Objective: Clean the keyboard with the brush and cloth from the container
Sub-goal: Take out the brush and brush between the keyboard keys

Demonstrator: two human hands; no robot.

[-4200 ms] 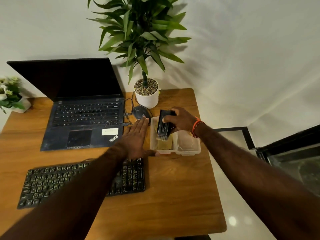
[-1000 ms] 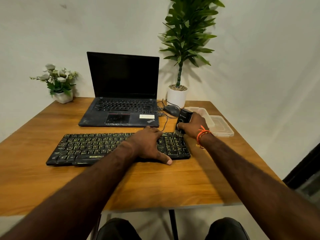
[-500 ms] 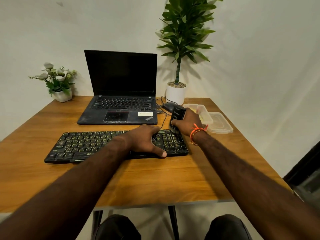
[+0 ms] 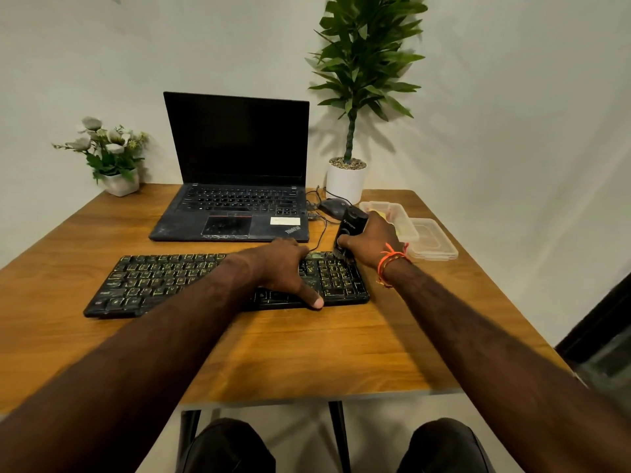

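Note:
A dusty black keyboard (image 4: 164, 281) lies across the wooden table (image 4: 307, 353) in front of the laptop. My left hand (image 4: 283, 268) rests flat on the keyboard's right half, thumb stretched to its front edge. My right hand (image 4: 370, 242) grips a black brush (image 4: 351, 225) upright, its bristles down on the keyboard's far right corner. Behind that hand stands the clear plastic container (image 4: 397, 213) with something yellow inside; the cloth itself is not plainly visible.
An open black laptop (image 4: 235, 199) sits behind the keyboard, with a mouse (image 4: 333, 207) and cable to its right. The container's lid (image 4: 432, 240) lies near the table's right edge. A potted plant (image 4: 346, 180) and a small flower pot (image 4: 117, 180) stand at the back.
The brush came out of the container and down onto the keyboard's right end. Over the last second my right hand has shifted the brush slightly along that far right corner; my left hand stays put.

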